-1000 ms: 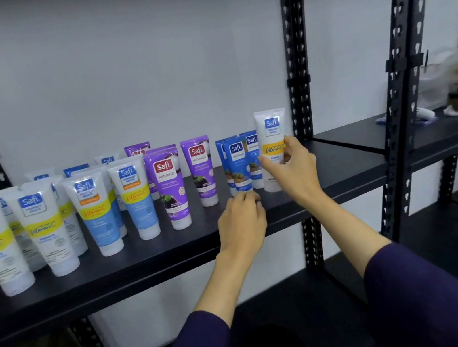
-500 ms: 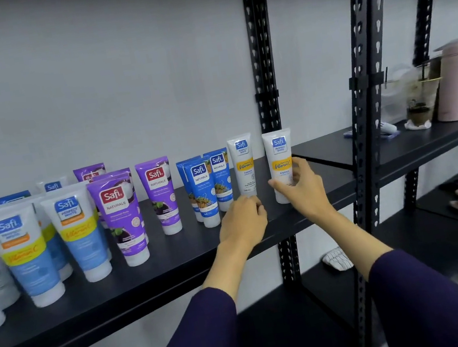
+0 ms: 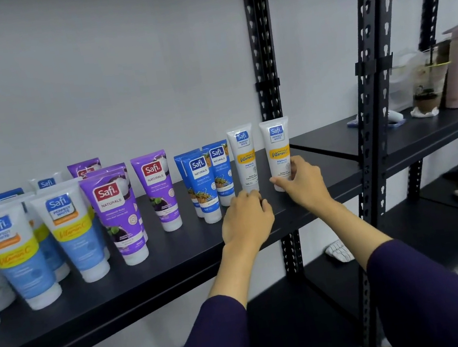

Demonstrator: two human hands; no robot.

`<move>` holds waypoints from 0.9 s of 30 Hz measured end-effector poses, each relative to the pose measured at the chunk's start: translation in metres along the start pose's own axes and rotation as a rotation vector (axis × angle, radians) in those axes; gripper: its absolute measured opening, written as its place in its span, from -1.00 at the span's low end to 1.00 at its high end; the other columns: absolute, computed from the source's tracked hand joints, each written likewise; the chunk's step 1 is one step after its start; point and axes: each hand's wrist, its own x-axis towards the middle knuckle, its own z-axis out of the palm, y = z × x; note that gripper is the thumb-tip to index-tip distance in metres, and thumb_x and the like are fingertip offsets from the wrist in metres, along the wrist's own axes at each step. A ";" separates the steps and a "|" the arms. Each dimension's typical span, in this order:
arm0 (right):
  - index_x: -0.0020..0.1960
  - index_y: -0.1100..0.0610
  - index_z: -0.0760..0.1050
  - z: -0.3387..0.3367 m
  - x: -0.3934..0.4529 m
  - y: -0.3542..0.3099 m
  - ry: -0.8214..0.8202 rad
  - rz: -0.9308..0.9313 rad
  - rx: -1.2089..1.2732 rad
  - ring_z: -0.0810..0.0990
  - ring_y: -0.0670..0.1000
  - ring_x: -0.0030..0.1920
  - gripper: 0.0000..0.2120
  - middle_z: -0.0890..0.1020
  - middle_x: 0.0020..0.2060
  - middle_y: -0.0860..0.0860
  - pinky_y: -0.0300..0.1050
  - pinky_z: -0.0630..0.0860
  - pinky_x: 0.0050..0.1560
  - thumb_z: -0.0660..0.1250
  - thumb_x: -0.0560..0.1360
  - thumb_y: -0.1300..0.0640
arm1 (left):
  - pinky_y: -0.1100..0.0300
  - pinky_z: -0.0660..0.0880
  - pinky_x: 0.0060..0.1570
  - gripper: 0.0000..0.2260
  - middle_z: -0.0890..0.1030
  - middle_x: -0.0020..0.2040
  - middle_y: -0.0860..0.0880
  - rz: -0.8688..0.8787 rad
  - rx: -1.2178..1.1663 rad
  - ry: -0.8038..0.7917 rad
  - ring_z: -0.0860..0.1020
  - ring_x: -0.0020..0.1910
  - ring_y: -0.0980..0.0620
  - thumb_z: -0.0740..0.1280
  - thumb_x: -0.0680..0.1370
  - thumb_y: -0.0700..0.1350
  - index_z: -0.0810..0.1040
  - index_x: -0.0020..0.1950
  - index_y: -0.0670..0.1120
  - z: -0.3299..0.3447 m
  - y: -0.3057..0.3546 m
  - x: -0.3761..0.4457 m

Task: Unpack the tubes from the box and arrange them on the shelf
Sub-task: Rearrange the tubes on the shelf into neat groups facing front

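The right hand [image 3: 303, 183] curls its fingers round the base of the rightmost white tube [image 3: 278, 150], standing upright near the shelf [image 3: 178, 275] edge; its cap is hidden. The left hand [image 3: 246, 220] has knuckles bent at a second white tube [image 3: 244, 157]; whether it grips, I cannot tell. Tubes far left are cut off.

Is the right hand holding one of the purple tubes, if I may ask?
No, the right hand grips the rightmost white tube with the yellow band.
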 end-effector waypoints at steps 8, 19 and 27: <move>0.22 0.20 0.41 0.011 0.033 0.008 -0.123 0.060 -0.127 0.54 0.16 0.20 -0.53 0.57 0.18 0.16 0.05 0.50 0.20 0.48 0.41 0.09 | 0.07 0.54 0.00 -0.71 0.50 0.14 -0.07 -0.003 0.020 -0.010 0.49 0.06 -0.01 0.12 0.63 0.00 0.47 0.25 -0.10 0.002 0.000 0.001; 0.25 0.22 0.38 0.011 0.035 0.007 -0.155 0.082 -0.121 0.52 0.16 0.24 -0.53 0.53 0.23 0.17 0.05 0.48 0.23 0.46 0.44 0.12 | 0.07 0.54 0.00 -0.71 0.50 0.15 -0.06 -0.015 0.015 -0.010 0.49 0.07 0.00 0.12 0.63 0.00 0.46 0.26 -0.09 0.003 0.000 0.001; 0.23 0.18 0.36 0.008 0.031 0.005 -0.120 0.067 -0.095 0.54 0.17 0.21 -0.53 0.55 0.21 0.17 0.10 0.50 0.22 0.48 0.42 0.16 | 0.08 0.54 0.00 -0.70 0.50 0.17 -0.06 -0.019 0.013 -0.018 0.49 0.08 0.00 0.12 0.63 0.00 0.46 0.27 -0.09 0.001 0.001 0.001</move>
